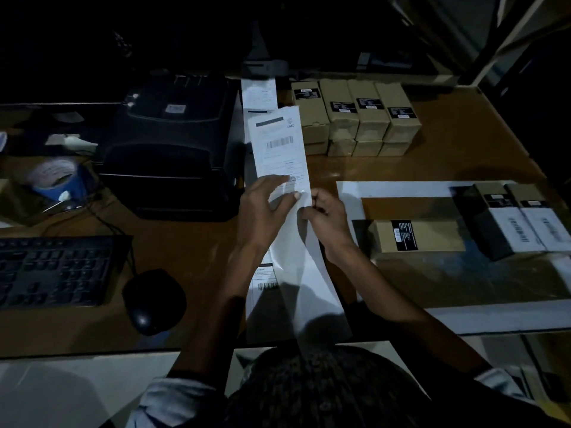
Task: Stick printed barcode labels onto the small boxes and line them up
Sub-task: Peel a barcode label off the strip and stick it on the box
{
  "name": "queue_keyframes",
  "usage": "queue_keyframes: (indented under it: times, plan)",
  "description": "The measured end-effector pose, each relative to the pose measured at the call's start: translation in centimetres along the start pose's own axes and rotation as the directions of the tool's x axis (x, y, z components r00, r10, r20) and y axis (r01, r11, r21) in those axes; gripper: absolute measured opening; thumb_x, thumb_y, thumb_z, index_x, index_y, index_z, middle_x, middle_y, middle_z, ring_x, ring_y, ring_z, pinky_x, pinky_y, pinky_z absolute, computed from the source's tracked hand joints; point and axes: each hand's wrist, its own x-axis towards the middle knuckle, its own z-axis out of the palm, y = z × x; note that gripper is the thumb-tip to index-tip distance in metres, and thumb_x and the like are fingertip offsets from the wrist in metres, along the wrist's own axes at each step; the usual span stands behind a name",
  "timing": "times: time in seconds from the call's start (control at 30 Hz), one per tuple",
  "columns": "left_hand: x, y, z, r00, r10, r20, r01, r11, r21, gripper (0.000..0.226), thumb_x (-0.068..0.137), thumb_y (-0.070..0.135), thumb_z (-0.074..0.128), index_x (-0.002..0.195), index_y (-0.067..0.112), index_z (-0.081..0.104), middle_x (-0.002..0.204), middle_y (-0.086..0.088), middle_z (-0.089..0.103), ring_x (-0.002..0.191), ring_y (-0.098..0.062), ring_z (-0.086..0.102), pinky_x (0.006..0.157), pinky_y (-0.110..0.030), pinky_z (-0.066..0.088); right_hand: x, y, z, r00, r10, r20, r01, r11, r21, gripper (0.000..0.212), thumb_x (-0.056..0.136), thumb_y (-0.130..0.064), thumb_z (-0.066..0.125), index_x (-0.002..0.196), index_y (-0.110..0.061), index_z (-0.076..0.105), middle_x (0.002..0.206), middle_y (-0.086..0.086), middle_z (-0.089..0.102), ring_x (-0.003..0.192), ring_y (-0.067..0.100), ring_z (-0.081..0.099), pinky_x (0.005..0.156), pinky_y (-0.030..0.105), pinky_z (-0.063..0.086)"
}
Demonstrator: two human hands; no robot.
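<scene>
both hands meet at the middle of the worktop (200, 251), clamped on a long strip of printed label paper. the left hand (262, 208) lies on the lower part of the barcode label (279, 143), fingers spread over it, and the right hand (324, 216) pinches the strip's right edge just beside it, the two hands nearly touching. the label stands tilted up toward the far side, its barcode facing the camera, and the blank backing strip (309, 279) trails down toward the near edge, over another printed label (262, 282) lying flat on the worktop.

left of the strip sits a black label printer (173, 143), close against it. nearer and further left are a black keyboard (55, 270) and a black mouse (153, 301), with their cables running toward the printer. a blue-cored roll of tape (55, 177) rests at the far left.

on the far side, right of the strip, a block of brown small boxes (355, 115) stands in a tight row, stacked two high, each with a black label on top. to the right, one brown box (414, 236) lies alone on its side, near the right hand. further right, two boxes with white barcode labels (525, 223) sit touching side by side at the frame edge.

the scene is dim, so finer print cannot be read.
</scene>
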Motion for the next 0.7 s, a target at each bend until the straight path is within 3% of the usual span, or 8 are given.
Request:
queue_keyframes:
  times: [0.13,0.3,0.37,0.5,0.6,0.7]
  plan:
    - [0.4,1.4,0.7,0.979,0.202,-0.024,-0.199,0.975,0.101,0.031,0.085,0.028,0.079,0.11,0.01,0.074,0.113,0.0,0.07,0.108,-0.016,0.061,0.091,-0.022,0.047,-0.4,-1.4,-0.6,0.973,-0.229,0.018,0.23,0.972,-0.04,0.05,0.083,0.012,0.055,0.109,-0.028,0.068,0.106,-0.013,0.073,0.103,0.009,0.067,0.087,0.032,0.055]
    - [0.8,2.8,1.0,0.93,0.355,-0.09,-0.335,0.924,0.184,0.024,0.087,0.025,0.077,0.102,0.007,0.077,0.101,-0.005,0.071,0.097,-0.02,0.064,0.086,-0.031,0.05,-0.2,-1.8,-1.5,0.933,-0.356,0.054,0.36,0.927,-0.103,0.047,0.081,0.016,0.053,0.116,-0.011,0.066,0.105,-0.007,0.069,0.096,-0.002,0.063,0.081,0.016,0.047]
    - [0.9,3.2,1.0,0.922,0.38,-0.076,-0.361,0.913,0.191,0.021,0.086,0.021,0.078,0.101,0.006,0.078,0.099,-0.006,0.071,0.095,-0.019,0.064,0.084,-0.033,0.051,0.0,-1.7,-2.0,0.929,-0.364,0.066,0.37,0.92,-0.129,0.047,0.08,0.013,0.053,0.12,-0.009,0.065,0.107,0.001,0.07,0.096,0.005,0.064,0.08,0.021,0.05]
    - [1.1,3.5,1.1,0.926,0.376,-0.033,-0.365,0.915,0.172,0.019,0.084,0.015,0.081,0.1,0.005,0.078,0.097,-0.007,0.072,0.091,-0.017,0.067,0.08,-0.034,0.054,0.5,-0.9,-2.8,0.926,-0.364,0.099,0.377,0.902,-0.211,0.046,0.082,0.005,0.056,0.121,-0.017,0.065,0.1,0.015,0.068,0.091,0.031,0.063,0.082,0.045,0.053]
    - [1.2,3.4,1.0,0.935,0.354,0.013,-0.352,0.924,0.15,0.017,0.085,0.017,0.08,0.096,0.005,0.079,0.095,-0.005,0.072,0.088,-0.016,0.068,0.078,-0.035,0.055,0.9,-0.2,-3.2,0.926,-0.355,0.13,0.378,0.883,-0.279,0.045,0.084,0.008,0.058,0.118,-0.02,0.064,0.089,0.015,0.063,0.08,0.023,0.057,0.073,0.038,0.051]
    - [1.4,3.1,1.0,0.943,0.323,0.087,-0.331,0.938,0.107,0.014,0.087,0.019,0.077,0.093,0.006,0.079,0.095,-0.003,0.071,0.087,-0.017,0.067,0.075,-0.037,0.055,0.9,0.2,-3.6,0.925,-0.354,0.135,0.379,0.882,-0.281,0.044,0.082,0.002,0.055,0.122,-0.013,0.065,0.101,0.007,0.068,0.09,0.015,0.061,0.079,0.027,0.051]
